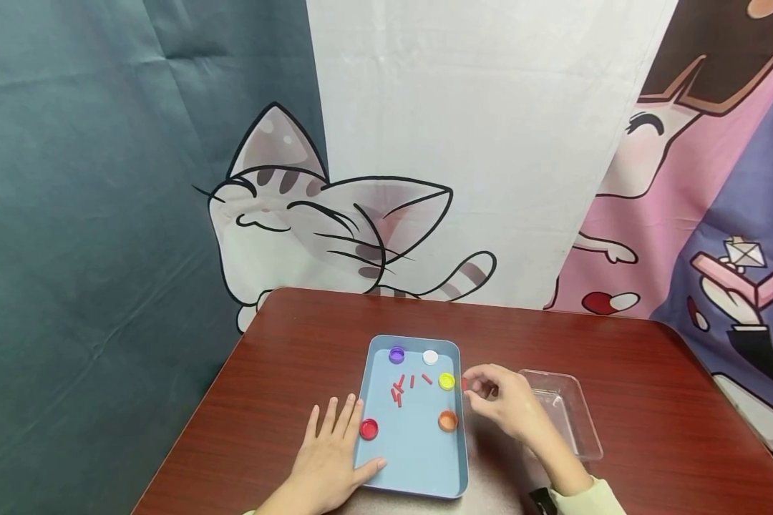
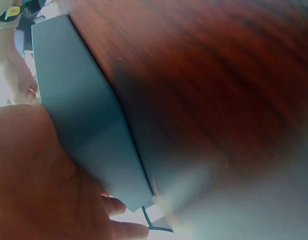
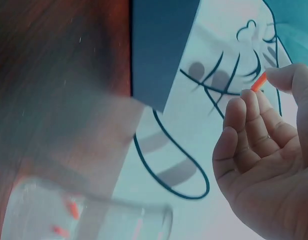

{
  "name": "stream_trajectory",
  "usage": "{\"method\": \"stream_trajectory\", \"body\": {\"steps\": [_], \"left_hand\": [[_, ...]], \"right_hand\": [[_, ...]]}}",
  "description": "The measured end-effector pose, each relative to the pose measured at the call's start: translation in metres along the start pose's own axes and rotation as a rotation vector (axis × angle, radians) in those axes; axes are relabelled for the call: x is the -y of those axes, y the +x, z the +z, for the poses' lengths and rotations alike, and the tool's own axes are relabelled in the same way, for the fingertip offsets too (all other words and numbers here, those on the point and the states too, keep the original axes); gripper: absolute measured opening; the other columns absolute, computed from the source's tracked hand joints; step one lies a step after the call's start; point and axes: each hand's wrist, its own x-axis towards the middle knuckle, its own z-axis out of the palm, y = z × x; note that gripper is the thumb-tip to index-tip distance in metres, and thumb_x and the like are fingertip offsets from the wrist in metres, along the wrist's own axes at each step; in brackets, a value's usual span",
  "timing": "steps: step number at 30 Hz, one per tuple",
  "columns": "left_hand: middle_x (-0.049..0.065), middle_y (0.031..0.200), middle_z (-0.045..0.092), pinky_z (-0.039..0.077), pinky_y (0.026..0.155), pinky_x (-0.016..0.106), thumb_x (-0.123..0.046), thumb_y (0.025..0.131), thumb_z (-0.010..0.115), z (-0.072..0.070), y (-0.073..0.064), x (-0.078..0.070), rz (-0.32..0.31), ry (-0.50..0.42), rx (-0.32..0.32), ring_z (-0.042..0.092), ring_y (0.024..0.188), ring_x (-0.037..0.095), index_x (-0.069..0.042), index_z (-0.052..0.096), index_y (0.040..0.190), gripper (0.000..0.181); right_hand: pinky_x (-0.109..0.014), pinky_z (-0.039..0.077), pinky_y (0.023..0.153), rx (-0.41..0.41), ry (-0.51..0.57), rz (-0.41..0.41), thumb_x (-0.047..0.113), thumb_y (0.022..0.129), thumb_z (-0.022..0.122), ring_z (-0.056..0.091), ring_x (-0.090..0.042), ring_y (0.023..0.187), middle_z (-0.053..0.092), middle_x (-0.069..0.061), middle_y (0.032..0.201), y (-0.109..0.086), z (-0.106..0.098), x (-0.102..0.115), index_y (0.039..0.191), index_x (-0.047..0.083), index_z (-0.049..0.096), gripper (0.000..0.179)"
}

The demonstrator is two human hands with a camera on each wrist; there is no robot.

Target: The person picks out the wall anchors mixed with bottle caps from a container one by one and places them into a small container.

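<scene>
A light blue tray (image 1: 412, 461) lies on the table with several short red sticks (image 1: 412, 382) scattered across its upper half. My left hand (image 1: 327, 454) is spread flat at the tray's left side, thumb over the lower rim. Between thumb and fingertips, my right hand (image 1: 507, 402) pinches one small red stick (image 3: 259, 81), just outside the tray's right rim. Round caps sit in the tray: purple (image 1: 396, 355), white (image 1: 430, 357), yellow (image 1: 446, 381), orange-brown (image 1: 447, 421) and red (image 1: 369, 429). In the left wrist view, the tray's side wall (image 2: 86, 100) runs beside my palm.
To the right of the tray stands a clear plastic box (image 1: 586, 422), partly behind my right forearm. The right wrist view shows red sticks (image 3: 72, 208) in it. Beyond the brown table (image 1: 283, 343) hangs a printed cartoon curtain (image 1: 451, 107).
</scene>
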Motion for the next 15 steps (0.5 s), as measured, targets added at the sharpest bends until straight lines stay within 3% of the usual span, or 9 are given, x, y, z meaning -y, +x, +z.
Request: {"method": "stream_trajectory", "body": {"steps": [8,15], "left_hand": [[0.015,0.162,0.035,0.017,0.117,0.067,-0.075,0.089,0.051,-0.001,-0.001,0.0,0.0,-0.002,0.001,0.031,0.147,0.045,-0.004,0.036,0.156,0.099],[0.015,0.162,0.035,0.016,0.117,0.067,-0.076,0.089,0.051,-0.001,-0.001,0.0,-0.002,-0.001,0.009,0.03,0.148,0.045,-0.004,0.036,0.156,0.099]], "right_hand": [[-0.022,0.05,0.063,-0.056,-0.012,0.035,0.006,0.079,0.082,0.056,-0.002,0.07,0.062,0.015,0.078,-0.012,-0.024,-0.008,0.098,0.018,0.073,0.024],[-0.016,0.049,0.061,-0.121,-0.019,-0.009,0.001,0.077,0.082,0.059,-0.001,0.069,0.064,0.012,0.077,-0.02,-0.042,-0.021,0.097,0.014,0.073,0.026]]}}
